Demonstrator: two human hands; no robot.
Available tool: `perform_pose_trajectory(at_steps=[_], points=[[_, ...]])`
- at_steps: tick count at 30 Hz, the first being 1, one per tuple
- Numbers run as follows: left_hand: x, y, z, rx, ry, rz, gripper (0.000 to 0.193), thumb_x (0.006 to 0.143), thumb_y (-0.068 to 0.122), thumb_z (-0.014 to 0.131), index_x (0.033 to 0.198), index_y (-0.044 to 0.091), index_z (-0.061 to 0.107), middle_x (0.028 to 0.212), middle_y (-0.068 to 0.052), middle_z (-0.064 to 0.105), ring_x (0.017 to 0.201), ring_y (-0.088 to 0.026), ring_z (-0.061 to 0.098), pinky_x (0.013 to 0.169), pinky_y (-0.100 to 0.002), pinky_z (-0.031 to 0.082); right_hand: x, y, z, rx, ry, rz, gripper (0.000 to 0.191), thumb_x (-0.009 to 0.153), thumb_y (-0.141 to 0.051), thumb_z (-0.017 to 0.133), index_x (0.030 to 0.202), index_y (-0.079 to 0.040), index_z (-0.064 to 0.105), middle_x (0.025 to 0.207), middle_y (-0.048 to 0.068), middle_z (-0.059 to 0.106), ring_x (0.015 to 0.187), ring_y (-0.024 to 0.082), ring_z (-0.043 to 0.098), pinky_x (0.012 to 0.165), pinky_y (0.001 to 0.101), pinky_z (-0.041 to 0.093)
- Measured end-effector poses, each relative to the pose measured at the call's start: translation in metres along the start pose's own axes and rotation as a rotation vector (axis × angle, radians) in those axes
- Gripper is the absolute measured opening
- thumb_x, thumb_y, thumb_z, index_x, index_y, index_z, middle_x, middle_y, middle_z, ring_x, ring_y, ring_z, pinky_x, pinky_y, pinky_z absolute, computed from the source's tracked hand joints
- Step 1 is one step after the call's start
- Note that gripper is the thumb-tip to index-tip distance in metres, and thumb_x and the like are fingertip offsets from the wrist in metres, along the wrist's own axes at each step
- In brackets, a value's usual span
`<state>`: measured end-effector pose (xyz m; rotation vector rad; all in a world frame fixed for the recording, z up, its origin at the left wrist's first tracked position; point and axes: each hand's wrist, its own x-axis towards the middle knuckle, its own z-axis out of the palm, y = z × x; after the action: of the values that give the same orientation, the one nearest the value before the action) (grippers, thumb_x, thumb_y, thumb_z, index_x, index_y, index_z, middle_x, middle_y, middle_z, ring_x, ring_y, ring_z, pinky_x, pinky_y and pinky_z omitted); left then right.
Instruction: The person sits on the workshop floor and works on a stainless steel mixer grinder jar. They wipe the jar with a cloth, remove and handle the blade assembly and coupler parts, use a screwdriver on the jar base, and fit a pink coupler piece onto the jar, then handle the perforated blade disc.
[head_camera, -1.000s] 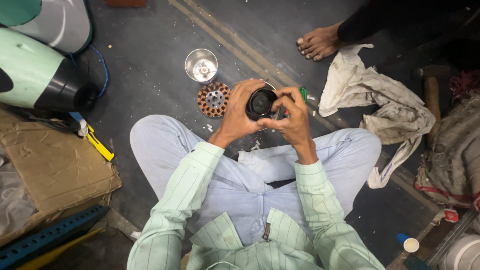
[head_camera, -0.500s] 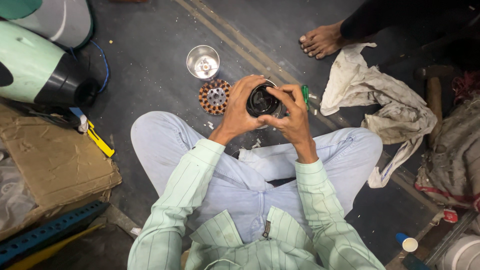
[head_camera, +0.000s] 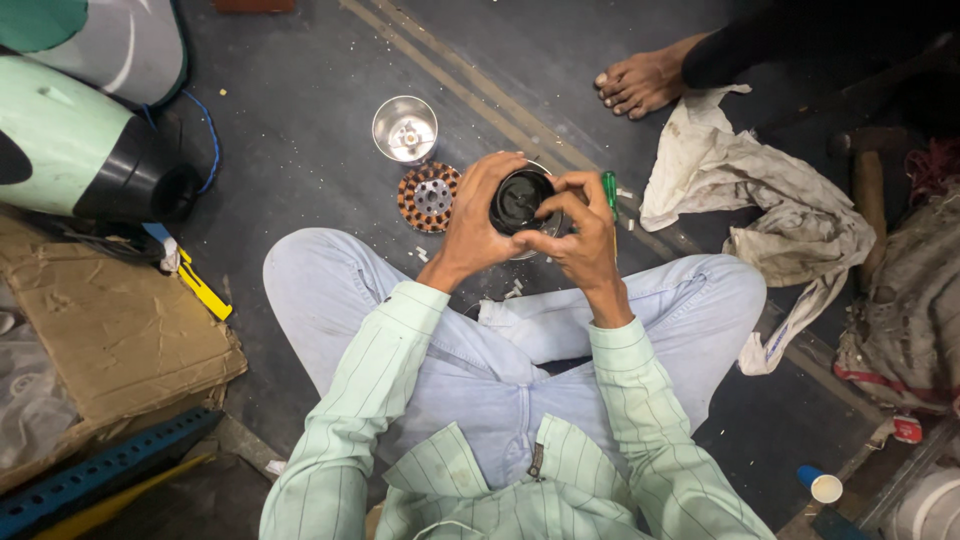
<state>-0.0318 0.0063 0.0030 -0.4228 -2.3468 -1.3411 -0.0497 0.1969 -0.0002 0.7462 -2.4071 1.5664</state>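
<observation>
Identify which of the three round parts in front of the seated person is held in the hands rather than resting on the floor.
The black round part, gripped between left hand and right hand; the steel cup and copper-wound ring lie on the floor.

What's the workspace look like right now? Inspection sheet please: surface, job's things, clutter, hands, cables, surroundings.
Surface: dark floor with pale scraps scattered near the knees; the person sits cross-legged on it.
Job's things: round black part held up in both hands; green-handled screwdriver beside the right hand.
Clutter: copper-wound ring and small metal cup on the floor just past the hands; crumpled white cloth; yellow tool; flattened cardboard.
Hands: left hand wraps the part's side; right hand has fingers at its rim.
Cables: blue cable by the green-and-black housing.
Surroundings: another person's bare foot; paper cup.
</observation>
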Motion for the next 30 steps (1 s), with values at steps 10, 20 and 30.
perform_pose_trajectory(at_steps=[10,20,30], points=[[-0.0021,-0.0026,0.0022,0.006,-0.017,0.023,0.077,0.079,0.047,0.084,0.137,0.007,0.055,0.141,-0.014,0.060,0.137,-0.038,0.055,0.118,-0.050,0.042,0.0032,0.0003,-0.0046,-0.033,-0.037,-0.001,0.042,0.064,-0.034,0.099,0.084,-0.009,0.072,0.112,0.010,0.057,0.112,0.027,0.062,0.095,0.0401,0.053],[-0.0009,-0.0030,0.0029,0.010,-0.004,0.023,0.079,0.076,0.046,0.086,0.137,0.007,0.054,0.141,-0.014,0.060,0.138,-0.038,0.055,0.119,-0.051,0.041,0.0029,-0.0014,-0.0029,-0.009,-0.010,0.010,0.061,0.065,-0.037,0.097,0.110,-0.003,0.074,0.114,0.009,0.060,0.113,0.027,0.062,0.099,0.0405,0.053],[-0.0004,-0.0031,0.0011,0.005,0.006,0.019,0.078,0.079,0.048,0.085,0.138,0.007,0.054,0.142,-0.014,0.059,0.138,-0.038,0.055,0.119,-0.050,0.042,0.0013,0.0006,-0.0004,-0.001,0.007,0.000,0.056,0.067,-0.038,0.096,0.104,-0.003,0.073,0.113,0.010,0.059,0.116,0.028,0.063,0.099,0.0409,0.053]])
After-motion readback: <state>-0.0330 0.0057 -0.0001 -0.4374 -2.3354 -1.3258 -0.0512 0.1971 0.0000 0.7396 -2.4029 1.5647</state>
